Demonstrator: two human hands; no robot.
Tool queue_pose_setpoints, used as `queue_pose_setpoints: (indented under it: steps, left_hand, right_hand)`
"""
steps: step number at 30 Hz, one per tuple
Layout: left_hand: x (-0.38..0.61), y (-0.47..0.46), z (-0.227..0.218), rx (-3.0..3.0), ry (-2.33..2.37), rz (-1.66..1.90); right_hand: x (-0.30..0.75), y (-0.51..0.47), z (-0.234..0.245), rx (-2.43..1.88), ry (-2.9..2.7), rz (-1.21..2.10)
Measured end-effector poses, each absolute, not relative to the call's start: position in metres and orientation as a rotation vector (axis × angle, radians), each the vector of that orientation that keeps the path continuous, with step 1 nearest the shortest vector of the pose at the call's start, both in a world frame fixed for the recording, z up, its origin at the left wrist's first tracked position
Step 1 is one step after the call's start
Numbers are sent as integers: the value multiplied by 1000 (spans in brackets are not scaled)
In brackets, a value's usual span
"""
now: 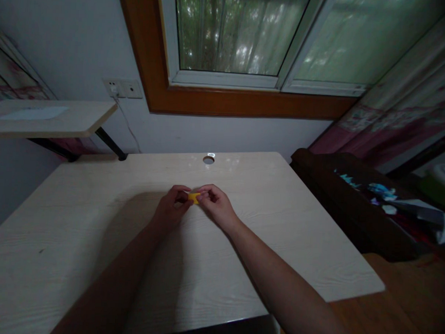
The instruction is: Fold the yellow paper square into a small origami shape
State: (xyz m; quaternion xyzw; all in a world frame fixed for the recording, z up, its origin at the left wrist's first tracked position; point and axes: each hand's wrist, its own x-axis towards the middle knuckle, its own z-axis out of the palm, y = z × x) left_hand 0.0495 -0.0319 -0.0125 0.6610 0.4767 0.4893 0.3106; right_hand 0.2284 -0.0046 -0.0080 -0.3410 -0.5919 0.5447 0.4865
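A small yellow piece [193, 198] is held between my two hands above the middle of the pale wooden desk [285, 237]; its exact kind is too small to tell. My left hand [173, 204] pinches its left end between thumb and fingers. From the other side, my right hand [217, 204] grips the right end, thumb in front and fingers curled behind. Fingertips cover both ends, so only the yellow middle shows.
A round cable hole [208, 159] sits near the desk's back edge. On the left stands a raised shelf [96, 118] with a paper on it. A dark object [231, 330] lies at the front edge. Cluttered dark furniture [338, 210] stands to the right.
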Motion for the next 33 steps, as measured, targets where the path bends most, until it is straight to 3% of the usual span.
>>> queue_pose_setpoints:
  steps: [14, 33]
  left_hand:
    - [48, -31, -16, 2209, 1545, 1240]
    - [51, -33, -8, 2741, 1307, 1072]
  right_hand:
    - [228, -2, -12, -836, -1380, 1406]
    - [227, 8, -25, -620, -1185, 1650]
